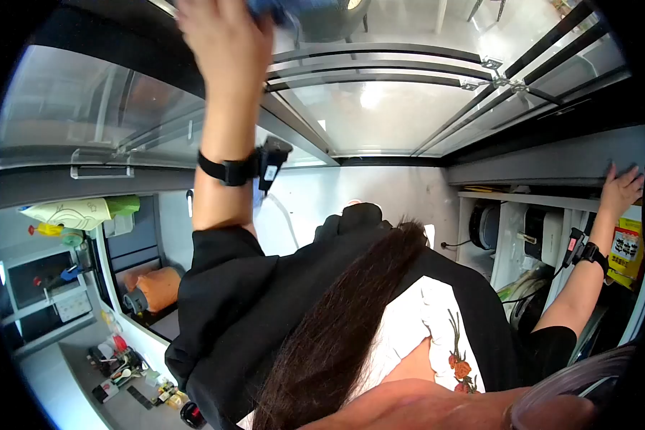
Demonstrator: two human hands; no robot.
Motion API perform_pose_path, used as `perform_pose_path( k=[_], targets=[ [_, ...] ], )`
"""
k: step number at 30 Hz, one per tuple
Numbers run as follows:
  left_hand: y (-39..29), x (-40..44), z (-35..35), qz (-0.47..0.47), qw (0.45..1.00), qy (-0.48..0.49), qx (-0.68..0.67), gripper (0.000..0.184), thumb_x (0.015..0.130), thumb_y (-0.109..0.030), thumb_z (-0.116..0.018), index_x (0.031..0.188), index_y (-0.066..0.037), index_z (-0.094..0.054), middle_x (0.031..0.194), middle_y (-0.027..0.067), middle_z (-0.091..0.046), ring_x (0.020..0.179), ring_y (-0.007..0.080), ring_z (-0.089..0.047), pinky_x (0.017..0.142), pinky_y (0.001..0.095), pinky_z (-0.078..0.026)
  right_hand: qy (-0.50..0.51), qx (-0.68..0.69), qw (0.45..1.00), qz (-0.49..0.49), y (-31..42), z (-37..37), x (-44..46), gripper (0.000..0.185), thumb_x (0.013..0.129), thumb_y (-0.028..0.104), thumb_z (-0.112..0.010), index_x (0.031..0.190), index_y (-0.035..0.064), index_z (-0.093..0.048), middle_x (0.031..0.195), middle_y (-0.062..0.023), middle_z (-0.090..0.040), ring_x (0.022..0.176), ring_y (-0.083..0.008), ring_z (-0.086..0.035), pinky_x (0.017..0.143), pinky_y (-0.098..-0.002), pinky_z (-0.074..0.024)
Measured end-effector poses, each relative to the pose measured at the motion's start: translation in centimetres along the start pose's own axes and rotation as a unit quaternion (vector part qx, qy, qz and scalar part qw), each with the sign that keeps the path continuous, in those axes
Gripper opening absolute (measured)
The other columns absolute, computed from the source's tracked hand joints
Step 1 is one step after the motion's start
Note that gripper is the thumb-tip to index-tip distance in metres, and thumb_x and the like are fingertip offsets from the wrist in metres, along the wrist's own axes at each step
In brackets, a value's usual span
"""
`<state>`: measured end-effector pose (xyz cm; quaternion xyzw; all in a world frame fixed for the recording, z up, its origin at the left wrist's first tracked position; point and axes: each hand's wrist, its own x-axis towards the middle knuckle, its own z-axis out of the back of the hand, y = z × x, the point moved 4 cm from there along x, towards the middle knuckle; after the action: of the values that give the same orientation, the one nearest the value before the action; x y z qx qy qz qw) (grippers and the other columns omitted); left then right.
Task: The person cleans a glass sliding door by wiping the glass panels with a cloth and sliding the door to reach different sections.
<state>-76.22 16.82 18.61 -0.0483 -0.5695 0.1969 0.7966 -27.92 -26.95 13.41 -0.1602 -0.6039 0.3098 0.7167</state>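
My left hand (229,32) is raised at the top edge of the view, blurred, its fingertips partly cut off. It holds a blue cloth (283,10), which bunches out beside the thumb, near the top of a glass sliding door (369,107) with dark frames. Out to the right, my right hand (623,190) lies with spread fingers against a grey panel (552,159) above an open shelf unit. Nothing is held in it. Both wrists carry black straps with small devices.
Below the right hand, the shelf unit (507,240) holds dark round and boxy items and a yellow packet (626,247). At left are a glass panel with a clear handle (102,163), an orange bag (159,288) and a counter (118,401) with bottles and small items.
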Motion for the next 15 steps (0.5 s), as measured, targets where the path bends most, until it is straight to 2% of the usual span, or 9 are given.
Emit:
perform_pose_path(
  k=[2,3,4,7,10,11,13,14,15],
  targets=[
    [-1.1,3.2,1.8,0.006,0.997,-0.077,-0.011,0.071,0.069,0.0,-0.062,0.133,-0.001,-0.031,0.136,0.0288,-0.027,0.123,0.0462,-0.029,0.103,0.0451,-0.026,0.001,0.001,1.0,-0.003,-0.1,0.2,0.0,0.062,0.082,0.048,-0.055,0.123,0.0025,-0.04,0.115,-0.0254,-0.049,0.093,-0.0429,-0.053,0.082,-0.0493,-0.0436],
    [-0.9,3.9,1.1,-0.114,0.954,-0.093,0.26,0.071,0.069,0.0,-0.062,0.133,-0.002,-0.031,0.137,0.0279,-0.027,0.123,0.046,-0.03,0.103,0.0448,-0.027,0.0,0.005,1.0,-0.005,-0.2,0.1,0.1,0.062,0.082,0.047,-0.055,0.123,0.0024,-0.04,0.115,-0.0256,-0.049,0.092,-0.0427,-0.053,0.081,-0.0494,-0.0438],
    [-0.4,3.9,0.6,-0.166,0.938,-0.143,0.269,0.072,0.068,0.0,-0.062,0.133,-0.002,-0.031,0.137,0.0276,-0.027,0.123,0.0456,-0.031,0.102,0.0431,-0.028,-0.008,0.007,1.0,0.001,-0.2,0.0,0.1,0.062,0.082,0.047,-0.056,0.122,0.0023,-0.04,0.114,-0.0256,-0.05,0.092,-0.0425,-0.053,0.081,-0.0493,-0.0439],
    [1.3,-0.9,-2.3,-0.178,0.957,-0.025,0.227,0.081,0.064,-0.016,-0.07,0.135,-0.009,-0.03,0.128,0.033,-0.032,0.117,0.0516,-0.032,0.101,0.0562,-0.026,-0.038,0.013,0.999,0.033,-0.3,0.0,0.3,0.062,0.081,0.046,-0.058,0.121,0.0019,-0.041,0.11,-0.0251,-0.051,0.091,-0.0421,-0.053,0.079,-0.0493,-0.0441],
    [4.6,-13.5,-7.7,-0.084,0.967,0.093,0.222,0.084,0.064,-0.017,-0.07,0.131,0.005,-0.026,0.128,0.0442,-0.019,0.119,0.0606,-0.021,0.099,0.0634,-0.02,-0.042,0.021,0.998,0.043,-0.2,0.5,0.7,0.063,0.08,0.046,-0.059,0.119,0.0012,-0.04,0.106,-0.0243,-0.052,0.091,-0.0423,-0.053,0.078,-0.0495,-0.0438],
    [5.9,-18.3,-9.3,-0.024,0.983,0.071,0.17,0.077,0.06,-0.011,-0.07,0.127,0.001,-0.034,0.128,0.0378,-0.026,0.115,0.0602,-0.026,0.095,0.064,-0.025,-0.038,0.021,0.998,0.043,-0.2,0.6,0.8,0.063,0.08,0.046,-0.06,0.119,0.0009,-0.04,0.105,-0.0242,-0.052,0.091,-0.0426,-0.052,0.078,-0.0497,-0.0437],
    [8.0,-26.8,-11.8,0.113,0.973,0.126,0.158,0.086,0.067,-0.013,-0.066,0.133,0.008,-0.014,0.131,0.0451,-0.011,0.12,0.0621,-0.016,0.1,0.0616,-0.019,-0.03,0.009,0.999,0.044,0.0,0.8,0.9,0.063,0.08,0.046,-0.06,0.118,0.0002,-0.039,0.105,-0.0247,-0.051,0.091,-0.0437,-0.052,0.078,-0.0507,-0.0433],
    [8.3,-29.4,-12.8,0.222,0.964,0.084,0.121,0.084,0.066,-0.011,-0.067,0.133,0.004,-0.019,0.133,0.0425,-0.011,0.123,0.0584,-0.015,0.101,0.0589,-0.017,-0.031,0.003,0.998,0.047,0.2,1.1,1.0,0.063,0.079,0.046,-0.06,0.117,-0.0001,-0.04,0.105,-0.0252,-0.051,0.091,-0.0443,-0.052,0.078,-0.0512,-0.0432],
    [8.2,-29.8,-13.4,0.238,0.963,0.069,0.106,0.086,0.066,-0.01,-0.067,0.134,0.004,-0.016,0.133,0.0426,-0.009,0.124,0.0581,-0.013,0.102,0.0586,-0.016,-0.043,-0.003,0.998,0.054,0.5,1.6,1.3,0.063,0.079,0.047,-0.06,0.117,-0.0004,-0.04,0.106,-0.026,-0.051,0.092,-0.0448,-0.051,0.078,-0.0518,-0.043]
  ],
)
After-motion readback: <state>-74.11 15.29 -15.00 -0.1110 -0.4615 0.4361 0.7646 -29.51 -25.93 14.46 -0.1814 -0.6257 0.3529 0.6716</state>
